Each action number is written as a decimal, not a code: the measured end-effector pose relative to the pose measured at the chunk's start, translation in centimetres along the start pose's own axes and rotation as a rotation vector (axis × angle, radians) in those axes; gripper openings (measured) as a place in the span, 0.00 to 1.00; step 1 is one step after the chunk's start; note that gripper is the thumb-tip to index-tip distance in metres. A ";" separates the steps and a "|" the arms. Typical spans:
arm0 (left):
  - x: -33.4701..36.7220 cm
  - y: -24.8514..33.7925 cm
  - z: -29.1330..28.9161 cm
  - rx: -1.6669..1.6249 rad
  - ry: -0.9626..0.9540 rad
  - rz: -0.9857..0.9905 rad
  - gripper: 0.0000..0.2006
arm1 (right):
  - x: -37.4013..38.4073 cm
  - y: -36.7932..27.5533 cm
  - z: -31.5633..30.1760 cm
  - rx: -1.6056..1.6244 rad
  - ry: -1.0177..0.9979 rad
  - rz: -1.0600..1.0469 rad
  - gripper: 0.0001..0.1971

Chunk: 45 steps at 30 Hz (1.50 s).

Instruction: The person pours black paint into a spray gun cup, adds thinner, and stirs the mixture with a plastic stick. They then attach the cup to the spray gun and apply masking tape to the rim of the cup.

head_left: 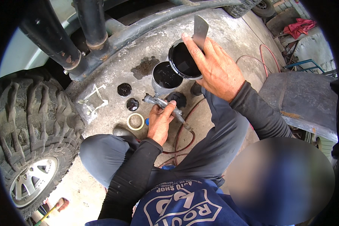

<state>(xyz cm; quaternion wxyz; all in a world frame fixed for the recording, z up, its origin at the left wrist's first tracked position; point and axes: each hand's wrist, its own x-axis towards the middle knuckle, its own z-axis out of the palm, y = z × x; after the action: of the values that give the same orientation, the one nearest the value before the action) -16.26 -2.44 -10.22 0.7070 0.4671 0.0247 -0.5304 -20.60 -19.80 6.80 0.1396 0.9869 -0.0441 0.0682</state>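
Note:
My left hand [160,122] is closed around a metal spray gun [157,101]. The gun's open grey cup [162,89] holds black paint [168,75]. My right hand [223,69] grips an open can [184,60] of black paint, its rim overlapping the cup's far right edge in the view. I cannot tell whether paint is flowing. A flat metal scraper blade [200,29] stands up at the can, beside my right fingers. Two round, black-coated lids [124,89] lie on the floor left of the gun.
A masking tape roll [135,121] and a clear plastic bag [87,107] lie on the concrete. A red air hose [192,141] runs from the gun between my legs. A large tyre [34,124] stands left, below a tubular bumper [139,30]. A dark metal panel [297,92] is at right.

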 end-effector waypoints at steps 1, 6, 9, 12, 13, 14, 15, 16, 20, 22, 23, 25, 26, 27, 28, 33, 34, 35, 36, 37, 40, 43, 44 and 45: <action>0.0 0.0 0.0 0.001 0.002 0.001 0.15 | 0.0 0.0 0.0 0.002 0.002 0.000 0.50; 0.1 -0.2 -0.1 -0.008 -0.002 0.002 0.15 | 0.0 0.1 -0.1 0.009 0.011 -0.010 0.50; 0.2 -0.4 -0.2 -0.016 0.003 0.003 0.14 | 0.0 0.1 0.0 -0.005 0.016 -0.014 0.50; 0.3 -0.5 -0.3 -0.019 0.002 0.003 0.14 | -0.1 0.1 0.0 -0.021 0.017 -0.015 0.50; 0.3 -0.5 -0.3 -0.019 0.001 0.003 0.14 | -0.1 0.1 0.1 -0.025 0.018 -0.015 0.50; 0.3 -0.5 -0.3 -0.014 0.002 0.002 0.14 | -0.1 0.2 0.1 -0.050 0.011 -0.015 0.50; 0.3 -0.5 -0.3 -0.009 0.002 0.001 0.14 | -0.1 0.2 0.1 -0.022 0.017 -0.015 0.50; 0.3 -0.5 -0.3 0.001 0.010 -0.007 0.14 | -0.1 0.2 0.1 -0.016 0.014 -0.013 0.50; 0.2 -0.4 -0.2 -0.008 0.008 -0.003 0.14 | -0.1 0.2 0.1 -0.029 0.008 -0.010 0.50; 0.2 -0.3 -0.1 -0.008 0.014 -0.003 0.14 | -0.1 0.2 0.1 -0.007 0.023 -0.014 0.50; 0.2 -0.3 -0.1 -0.008 0.014 -0.005 0.15 | 0.0 0.2 0.2 -0.008 0.029 -0.016 0.50; 0.2 -0.3 -0.1 -0.004 0.022 -0.012 0.15 | 0.0 0.1 0.2 0.001 0.013 -0.006 0.50; 0.2 -0.2 -0.1 -0.006 0.017 -0.011 0.15 | 0.0 0.1 0.2 0.005 0.005 0.000 0.50; 0.2 -0.2 -0.1 -0.007 0.013 -0.011 0.15 | 0.0 0.1 0.2 0.002 0.009 -0.002 0.49; 0.2 -0.2 -0.1 0.000 0.018 -0.018 0.15 | 0.0 0.1 0.2 -0.001 0.012 -0.004 0.49; 0.2 -0.2 -0.2 -0.010 0.005 -0.008 0.15 | -0.1 0.1 0.4 -0.006 0.017 0.003 0.48; 0.2 -0.2 -0.2 -0.005 0.011 -0.011 0.15 | -0.1 0.1 0.4 -0.004 0.017 0.004 0.48; 0.1 -0.2 -0.2 -0.012 0.002 -0.005 0.15 | 0.0 0.1 0.5 -0.001 0.017 0.005 0.48; 0.1 -0.2 -0.1 -0.015 -0.002 -0.003 0.15 | 0.0 0.1 0.5 0.000 0.020 0.004 0.48; 0.1 -0.2 -0.1 -0.015 -0.002 -0.003 0.15 | 0.0 0.1 0.5 0.001 0.022 0.003 0.48; 0.1 -0.2 -0.2 -0.012 0.000 -0.010 0.14 | 0.0 0.1 0.6 0.005 0.019 0.004 0.48; 0.1 -0.2 -0.2 -0.022 -0.008 -0.006 0.14 | 0.0 0.1 0.6 0.007 0.025 0.001 0.49; 0.1 -0.3 -0.3 -0.017 -0.003 -0.008 0.14 | 0.0 0.1 0.6 -0.015 0.023 0.001 0.49; 0.2 -0.3 -0.3 -0.011 0.002 -0.010 0.14 | 0.0 0.1 0.6 0.008 0.029 0.000 0.49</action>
<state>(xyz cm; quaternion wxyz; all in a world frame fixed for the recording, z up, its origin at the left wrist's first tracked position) -16.29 -2.37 -10.67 0.7071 0.4635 0.0307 -0.5332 -20.50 -20.06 6.22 0.1363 0.9863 -0.0420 0.0825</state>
